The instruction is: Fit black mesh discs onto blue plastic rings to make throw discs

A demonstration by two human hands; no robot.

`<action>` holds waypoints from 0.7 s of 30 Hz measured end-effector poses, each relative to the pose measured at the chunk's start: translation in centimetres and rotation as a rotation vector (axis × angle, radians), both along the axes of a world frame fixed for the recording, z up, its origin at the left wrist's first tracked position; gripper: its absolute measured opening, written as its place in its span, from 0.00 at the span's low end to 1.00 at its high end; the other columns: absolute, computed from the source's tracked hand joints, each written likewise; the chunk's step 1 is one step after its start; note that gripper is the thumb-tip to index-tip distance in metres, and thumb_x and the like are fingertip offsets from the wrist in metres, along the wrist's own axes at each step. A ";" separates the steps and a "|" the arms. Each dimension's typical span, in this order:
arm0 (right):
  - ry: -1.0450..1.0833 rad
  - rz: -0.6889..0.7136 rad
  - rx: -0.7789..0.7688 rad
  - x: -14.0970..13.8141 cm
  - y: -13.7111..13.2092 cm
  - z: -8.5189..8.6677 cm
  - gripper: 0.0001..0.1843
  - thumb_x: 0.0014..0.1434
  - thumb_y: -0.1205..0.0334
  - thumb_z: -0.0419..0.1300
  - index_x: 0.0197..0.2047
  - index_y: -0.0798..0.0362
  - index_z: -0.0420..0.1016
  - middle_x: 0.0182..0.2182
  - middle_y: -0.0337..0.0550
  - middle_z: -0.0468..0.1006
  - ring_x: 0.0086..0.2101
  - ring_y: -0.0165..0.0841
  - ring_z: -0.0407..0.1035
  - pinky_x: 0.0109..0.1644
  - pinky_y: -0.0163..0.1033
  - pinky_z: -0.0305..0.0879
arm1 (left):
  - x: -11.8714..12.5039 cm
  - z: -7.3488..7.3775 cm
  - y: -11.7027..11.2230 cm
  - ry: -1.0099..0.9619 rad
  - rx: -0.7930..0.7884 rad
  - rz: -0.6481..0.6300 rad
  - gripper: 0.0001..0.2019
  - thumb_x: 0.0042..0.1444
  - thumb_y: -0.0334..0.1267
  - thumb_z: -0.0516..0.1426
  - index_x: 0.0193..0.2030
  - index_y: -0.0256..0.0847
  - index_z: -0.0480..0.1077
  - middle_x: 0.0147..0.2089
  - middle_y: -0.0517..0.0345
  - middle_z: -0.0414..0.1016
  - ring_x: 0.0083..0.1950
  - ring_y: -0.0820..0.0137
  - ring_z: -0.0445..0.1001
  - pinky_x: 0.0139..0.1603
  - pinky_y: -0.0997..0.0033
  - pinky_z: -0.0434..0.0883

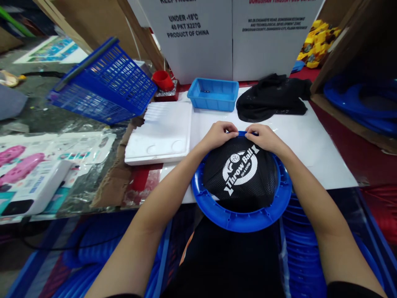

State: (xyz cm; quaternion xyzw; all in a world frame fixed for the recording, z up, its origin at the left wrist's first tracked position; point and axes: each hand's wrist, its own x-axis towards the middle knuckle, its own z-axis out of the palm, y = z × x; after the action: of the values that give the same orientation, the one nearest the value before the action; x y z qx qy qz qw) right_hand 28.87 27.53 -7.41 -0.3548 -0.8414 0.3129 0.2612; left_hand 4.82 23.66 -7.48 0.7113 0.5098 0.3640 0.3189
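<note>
A blue plastic ring lies at the near edge of the white table top, partly over my lap. A black mesh net printed "Throw Ball" in white covers its far half. My left hand and my right hand sit side by side at the ring's far rim, fingers curled and pinching the net's edge against the blue rim.
A pile of black mesh nets and a small blue tray lie at the back of the white sheet. A white foam tray and a tilted blue basket are at left. Stacked blue rings stand below right. White cartons stand behind.
</note>
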 end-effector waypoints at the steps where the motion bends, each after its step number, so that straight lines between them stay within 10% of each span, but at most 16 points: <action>1: 0.000 0.004 0.004 0.0 0.0 0.0 0.09 0.65 0.60 0.61 0.33 0.50 0.79 0.43 0.47 0.86 0.45 0.42 0.77 0.53 0.48 0.69 | 0.1 0.0 0.0 0.010 0.010 0.003 0.07 0.57 0.39 0.65 0.38 0.39 0.83 0.38 0.55 0.86 0.42 0.64 0.79 0.47 0.63 0.71; 13: -0.001 0.004 -0.002 0.2 -0.1 0.0 0.08 0.64 0.61 0.61 0.34 0.50 0.80 0.44 0.45 0.86 0.45 0.41 0.76 0.53 0.46 0.69 | 0.9 1.5 -1.0 0.300 0.072 0.023 0.08 0.61 0.31 0.62 0.43 0.43 0.83 0.44 0.56 0.87 0.44 0.62 0.81 0.51 0.63 0.72; 21: 0.045 -0.014 -0.021 0.7 -0.2 0.1 0.07 0.64 0.60 0.62 0.43 0.49 0.82 0.43 0.46 0.85 0.46 0.42 0.77 0.55 0.50 0.74 | 1.0 1.4 -2.1 0.449 0.230 -0.154 0.11 0.71 0.44 0.60 0.49 0.43 0.82 0.50 0.49 0.83 0.54 0.57 0.77 0.60 0.56 0.70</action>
State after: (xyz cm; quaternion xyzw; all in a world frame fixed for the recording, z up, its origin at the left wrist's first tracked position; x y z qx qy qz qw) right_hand 29.58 27.34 -7.36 -0.3564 -0.8295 0.3278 0.2783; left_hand 5.81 21.57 -6.07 0.8425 0.4676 0.2272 0.1413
